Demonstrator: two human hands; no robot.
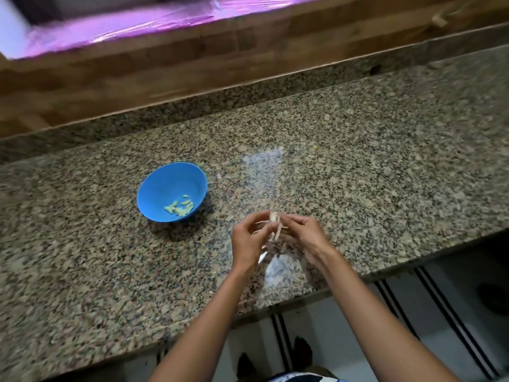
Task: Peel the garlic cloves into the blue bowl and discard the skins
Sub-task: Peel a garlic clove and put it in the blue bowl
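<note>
Above the granite counter (358, 150), the left hand (246, 244) and right hand (304, 239) pinch one garlic piece (274, 217) between their fingertips, with loose skins (271, 235) hanging below. The blue bowl (154, 186) with peeled cloves (179, 208) stands near, to their left.

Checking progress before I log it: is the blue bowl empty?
No, several pale peeled cloves lie together at the bottom of the blue bowl.

Speckled granite counter (358, 166) bears a blue bowl (162, 186).
</note>
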